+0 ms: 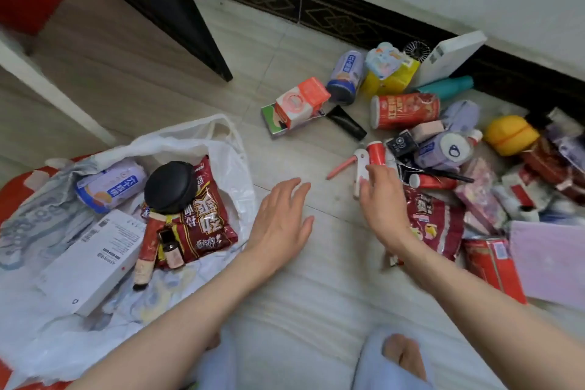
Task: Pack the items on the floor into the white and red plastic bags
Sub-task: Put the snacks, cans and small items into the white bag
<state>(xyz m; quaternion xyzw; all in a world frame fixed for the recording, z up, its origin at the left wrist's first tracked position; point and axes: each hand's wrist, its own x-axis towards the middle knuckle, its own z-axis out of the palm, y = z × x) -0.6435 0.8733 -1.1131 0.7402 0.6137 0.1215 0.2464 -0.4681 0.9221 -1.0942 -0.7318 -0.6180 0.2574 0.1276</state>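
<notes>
Head view: left hand [280,218] hovered flat, fingers spread and empty, beside the white plastic bag [221,149] at nine o'clock; right hand [384,196], fingers loosely parted, touched the white-handled tool [361,168] by the item pile [443,142] at two o'clock.

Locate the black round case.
Head view, left side: the black round case lies in the open white bag, on the red snack packet, beside the purple tissue pack.
</notes>
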